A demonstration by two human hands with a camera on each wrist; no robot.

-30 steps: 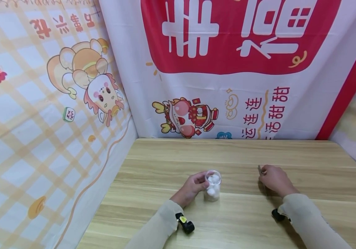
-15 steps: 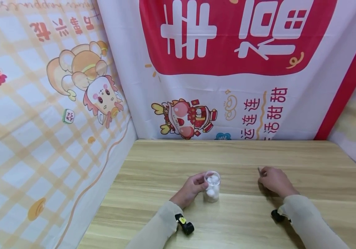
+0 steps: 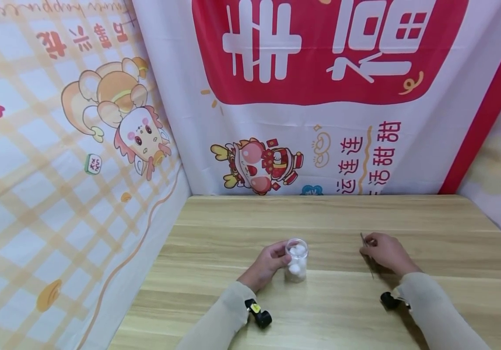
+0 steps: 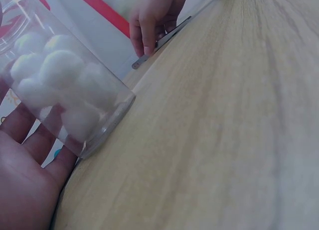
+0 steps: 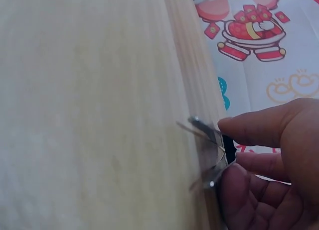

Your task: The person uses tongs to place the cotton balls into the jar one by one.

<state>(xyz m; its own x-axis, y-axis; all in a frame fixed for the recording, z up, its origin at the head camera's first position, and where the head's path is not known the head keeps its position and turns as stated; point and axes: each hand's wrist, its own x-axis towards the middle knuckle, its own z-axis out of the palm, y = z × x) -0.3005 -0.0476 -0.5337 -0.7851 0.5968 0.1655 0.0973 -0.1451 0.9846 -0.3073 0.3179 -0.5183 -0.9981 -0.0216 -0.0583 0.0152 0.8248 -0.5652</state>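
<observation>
Cotton balls point(image 4: 62, 68) fill much of a clear lidless jar point(image 3: 296, 277) standing near the middle of the table. My left hand point(image 3: 266, 265) holds this jar from its left side, thumb near the rim; in the left wrist view its fingers lie behind the clear wall. Over to the right, my right hand point(image 3: 386, 251) pinches a pair of metal tweezers point(image 5: 200, 124) between thumb and fingers. The two arms of the tweezers spread apart in the right wrist view, close over the wood, with nothing between them.
The wooden table point(image 3: 233, 218) meets a white and red printed cloth point(image 3: 198, 155) at its back edge. A checked cloth point(image 3: 101, 194) hangs along the left side. Each wrist carries a small black camera point(image 3: 259, 315).
In the head view, more of the tweezers' length now shows below my right hand. The jar and left hand stay nearly in place; the whole view shifts slightly.
</observation>
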